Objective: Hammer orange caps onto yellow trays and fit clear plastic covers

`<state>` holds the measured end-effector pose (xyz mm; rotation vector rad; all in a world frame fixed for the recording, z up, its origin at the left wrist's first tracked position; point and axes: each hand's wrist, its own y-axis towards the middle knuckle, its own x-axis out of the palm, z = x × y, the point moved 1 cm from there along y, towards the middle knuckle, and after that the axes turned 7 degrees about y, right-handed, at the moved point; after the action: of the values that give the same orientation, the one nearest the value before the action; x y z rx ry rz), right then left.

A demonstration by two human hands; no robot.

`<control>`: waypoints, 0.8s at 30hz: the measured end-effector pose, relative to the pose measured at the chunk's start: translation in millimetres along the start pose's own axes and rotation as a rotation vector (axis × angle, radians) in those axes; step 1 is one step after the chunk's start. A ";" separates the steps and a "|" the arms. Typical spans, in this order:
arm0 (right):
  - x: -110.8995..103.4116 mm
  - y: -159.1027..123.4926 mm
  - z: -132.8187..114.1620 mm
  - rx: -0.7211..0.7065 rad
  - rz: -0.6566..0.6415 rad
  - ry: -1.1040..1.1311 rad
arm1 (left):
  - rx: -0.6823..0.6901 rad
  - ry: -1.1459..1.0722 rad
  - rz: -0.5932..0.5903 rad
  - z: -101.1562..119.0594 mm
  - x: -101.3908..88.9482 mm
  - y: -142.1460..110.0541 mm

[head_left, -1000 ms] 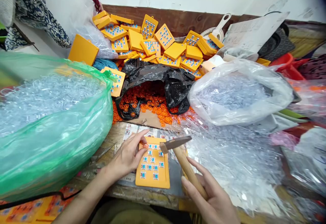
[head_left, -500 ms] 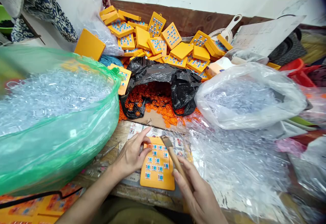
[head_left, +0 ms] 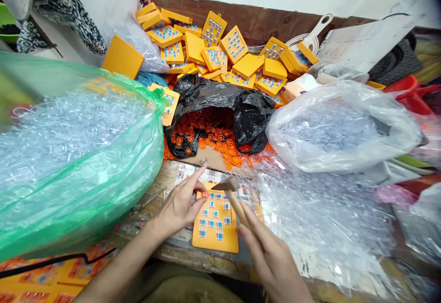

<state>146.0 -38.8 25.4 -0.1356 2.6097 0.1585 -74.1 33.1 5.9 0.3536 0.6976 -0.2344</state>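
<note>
A flat orange panel [head_left: 215, 239] dotted with small blue-and-white squares lies on the worktable in front of me. At its upper left corner, my left hand [head_left: 182, 204] pinches a small orange plastic ring [head_left: 204, 194] against the panel between thumb and finger, its index finger stretched out. My right hand [head_left: 263, 245] is wrapped round the wooden handle of a small hammer [head_left: 228, 184]. The hammer's head hangs over the panel's top edge, close to the left fingertips. Whether it touches the panel, I cannot tell.
Beyond the panel, a black plastic bag [head_left: 213, 94] spills orange rings [head_left: 223, 149]. Clear plastic pieces fill a green bag [head_left: 103, 179] at left and a white bag [head_left: 303, 156] at right. Orange panels [head_left: 248, 65] are heaped along the wall. Clear plastic pieces [head_left: 320, 220] cover the right side.
The hammer's head has turned so that its side now shows, pointing left toward the pinched ring. The left hand keeps its pinch at the panel's corner. The whole view has shifted slightly.
</note>
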 end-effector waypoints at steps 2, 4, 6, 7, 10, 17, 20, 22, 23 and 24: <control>-7.7 -1.9 3.1 0.133 0.067 0.127 | -0.031 0.069 -0.016 0.2 -6.4 15.9; -11.0 -3.5 4.0 0.267 0.119 0.288 | -0.062 0.213 0.033 -1.9 -9.0 42.1; -9.3 -4.7 2.0 0.358 0.176 0.434 | -0.095 0.324 0.081 -6.3 -6.2 72.3; -7.2 -5.5 0.6 0.388 0.207 0.489 | -0.109 0.354 0.080 -9.0 -3.1 86.1; -1.1 -11.2 -0.7 0.412 0.286 0.540 | -0.116 0.395 0.019 -16.2 7.8 112.6; 1.4 -28.4 14.2 0.405 0.252 0.440 | -0.044 0.339 -0.079 -23.3 21.4 112.9; 2.3 -25.8 12.1 0.312 0.211 0.347 | -0.014 0.310 -0.047 -14.7 17.2 100.9; 2.7 -23.4 9.6 0.238 0.210 0.267 | 0.025 0.274 -0.032 -3.0 10.6 83.5; 2.7 -22.4 9.0 0.207 0.214 0.235 | 0.049 0.248 -0.030 3.4 7.2 72.3; 2.5 -21.6 8.9 0.182 0.214 0.207 | 0.071 0.222 -0.038 9.3 4.3 60.5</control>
<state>151.0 -59.1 14.6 0.2021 2.8246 -0.0210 -45.8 84.4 24.1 0.4388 0.9164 -0.2585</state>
